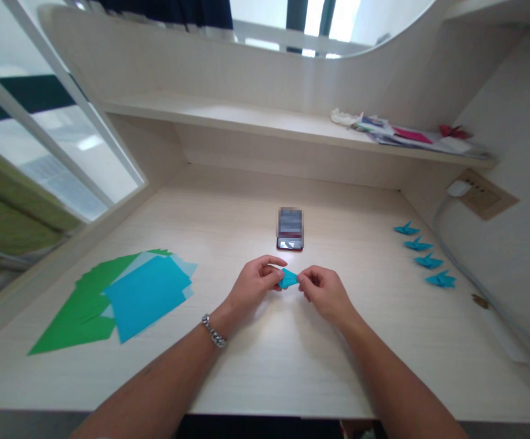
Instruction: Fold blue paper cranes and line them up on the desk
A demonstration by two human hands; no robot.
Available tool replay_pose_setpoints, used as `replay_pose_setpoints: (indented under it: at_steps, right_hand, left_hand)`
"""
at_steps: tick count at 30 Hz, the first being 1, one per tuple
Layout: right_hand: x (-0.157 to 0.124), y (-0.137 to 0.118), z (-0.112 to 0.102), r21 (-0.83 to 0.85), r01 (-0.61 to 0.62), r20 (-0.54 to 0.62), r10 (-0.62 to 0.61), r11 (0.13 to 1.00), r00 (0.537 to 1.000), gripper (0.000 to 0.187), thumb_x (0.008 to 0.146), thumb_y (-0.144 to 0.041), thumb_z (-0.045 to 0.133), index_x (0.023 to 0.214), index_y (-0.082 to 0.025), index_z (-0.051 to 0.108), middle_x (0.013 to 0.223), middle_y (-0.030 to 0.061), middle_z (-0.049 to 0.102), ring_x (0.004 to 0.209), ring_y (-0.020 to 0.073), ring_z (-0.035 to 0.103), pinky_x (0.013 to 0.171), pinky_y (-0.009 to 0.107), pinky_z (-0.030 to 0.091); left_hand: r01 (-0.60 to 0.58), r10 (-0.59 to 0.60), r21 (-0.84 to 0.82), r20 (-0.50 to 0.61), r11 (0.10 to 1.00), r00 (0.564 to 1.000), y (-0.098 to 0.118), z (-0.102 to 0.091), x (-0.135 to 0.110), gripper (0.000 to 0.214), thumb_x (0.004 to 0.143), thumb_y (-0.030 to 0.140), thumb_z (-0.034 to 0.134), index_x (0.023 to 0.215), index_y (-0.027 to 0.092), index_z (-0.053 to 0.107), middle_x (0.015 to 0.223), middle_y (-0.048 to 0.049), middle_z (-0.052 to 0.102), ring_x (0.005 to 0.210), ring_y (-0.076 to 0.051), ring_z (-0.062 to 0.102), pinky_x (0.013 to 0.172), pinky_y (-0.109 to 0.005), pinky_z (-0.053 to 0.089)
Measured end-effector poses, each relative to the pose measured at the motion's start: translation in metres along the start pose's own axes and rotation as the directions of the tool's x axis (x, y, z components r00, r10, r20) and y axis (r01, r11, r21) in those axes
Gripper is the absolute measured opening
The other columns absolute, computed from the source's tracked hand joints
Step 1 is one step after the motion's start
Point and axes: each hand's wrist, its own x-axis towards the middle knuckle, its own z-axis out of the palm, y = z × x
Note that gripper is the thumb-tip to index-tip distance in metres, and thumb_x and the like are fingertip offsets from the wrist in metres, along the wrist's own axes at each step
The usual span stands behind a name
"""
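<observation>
A folded blue paper piece is held between the two hands, near the middle of the wooden desk and on the near side of the smartphone. Its long axis runs roughly left to right, across the person's view. The broad end lies toward the left hand; the sides taper to a narrow tip that points right, into the right hand.

The left hand pinches the broad end between thumb and fingers, its index finger arched above the paper. The right hand's thumb and index finger are closed on the tip. The left fingers cover part of the broad end and the right fingertips hide the very point, so its exact shape there cannot be told.

The phone lies just beyond the hands, upright in the view. To the left, blue sheets overlap a fanned stack of green sheets, well apart from the left hand. A chain bracelet circles the left wrist. On the right, four blue paper cranes stand in a slanting row, beside a grey cable that runs from a white plug in the wall socket. Papers lie on the shelf behind.
</observation>
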Motion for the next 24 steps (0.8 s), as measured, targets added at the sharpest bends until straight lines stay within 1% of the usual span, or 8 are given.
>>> replay_pose_setpoints:
  at_steps: [3,7,9,11,14,16,19,24]
  right_hand:
    - [-0.003,-0.004,0.000,-0.042,0.023,0.007,-0.023,0.999,1.000,0.022,0.084,-0.029,0.055,0.068,-0.017,0.064,0.056,-0.0006,0.059,0.051,0.0109,0.050,0.049,0.021,0.037]
    - [-0.004,-0.003,0.003,-0.038,0.030,0.033,-0.029,0.999,0.999,0.023,0.084,-0.032,0.056,0.070,-0.017,0.065,0.058,0.0005,0.061,0.052,0.0113,0.052,0.051,0.022,0.039]
    - [-0.001,0.001,0.004,0.071,-0.017,0.084,0.011,0.997,0.996,0.025,0.083,-0.036,0.057,0.071,-0.016,0.066,0.060,0.0017,0.062,0.052,0.0118,0.053,0.051,0.023,0.041]
    - [0.002,0.004,0.003,0.229,-0.104,0.145,0.072,0.968,0.987,0.030,0.082,-0.042,0.057,0.072,-0.015,0.065,0.064,0.0032,0.063,0.053,0.0122,0.055,0.051,0.024,0.044]
    - [0.006,0.007,0.000,0.334,-0.160,0.144,0.117,0.929,0.983,0.031,0.082,-0.046,0.057,0.077,-0.015,0.064,0.070,0.0041,0.064,0.055,0.0124,0.056,0.052,0.025,0.047]
    - [0.006,0.008,-0.001,0.273,-0.127,0.129,0.094,0.954,0.987,0.028,0.082,-0.043,0.057,0.077,-0.016,0.063,0.070,0.0033,0.064,0.055,0.0121,0.056,0.053,0.024,0.046]
    - [0.004,0.008,0.000,0.092,-0.038,0.106,0.028,0.995,0.994,0.021,0.083,-0.035,0.056,0.074,-0.017,0.062,0.063,0.0009,0.061,0.054,0.0119,0.053,0.053,0.023,0.042]
    - [-0.001,0.001,0.003,-0.082,0.081,0.010,-0.080,0.993,0.997,0.016,0.084,-0.028,0.053,0.074,-0.018,0.061,0.066,0.0009,0.061,0.059,0.0130,0.052,0.053,0.023,0.038]
  left_hand:
    - [0.021,-0.022,0.058,0.018,0.998,1.000,-0.002,0.001,0.002,0.028,0.075,0.027,0.069,0.098,0.012,0.065,0.071,-0.0048,0.067,0.065,-0.015,0.061,0.060,-0.026,0.049]
    - [-0.007,-0.013,0.216,0.091,0.976,0.996,-0.003,0.000,0.003,0.019,0.076,0.030,0.068,0.079,0.012,0.069,0.064,-0.0044,0.065,0.059,-0.013,0.057,0.056,-0.024,0.045]
    - [-0.047,0.017,0.271,0.111,0.961,0.994,-0.002,0.000,0.002,0.021,0.078,0.032,0.065,0.073,0.012,0.069,0.062,-0.0040,0.064,0.057,-0.013,0.056,0.054,-0.024,0.043]
    - [-0.073,0.044,0.297,0.104,0.952,0.994,-0.001,-0.001,0.002,0.021,0.079,0.032,0.063,0.073,0.013,0.069,0.062,-0.0040,0.064,0.057,-0.013,0.056,0.055,-0.024,0.042]
    - [-0.088,0.064,0.321,0.084,0.943,0.994,-0.001,-0.002,0.002,0.019,0.080,0.030,0.062,0.075,0.013,0.069,0.064,-0.0046,0.066,0.058,-0.014,0.057,0.055,-0.025,0.043]
    - [-0.092,0.071,0.334,0.075,0.938,0.995,-0.002,-0.002,0.002,0.018,0.080,0.029,0.062,0.075,0.013,0.069,0.065,-0.0051,0.066,0.059,-0.014,0.058,0.056,-0.025,0.044]
    - [-0.095,0.075,0.353,0.071,0.931,0.995,-0.004,-0.002,0.002,0.018,0.080,0.029,0.062,0.077,0.013,0.069,0.067,-0.0062,0.068,0.061,-0.015,0.059,0.057,-0.026,0.045]
    - [-0.104,0.069,0.387,0.104,0.916,0.992,-0.003,-0.002,0.002,0.021,0.082,0.032,0.061,0.080,0.013,0.070,0.068,-0.0057,0.067,0.061,-0.015,0.059,0.058,-0.026,0.045]
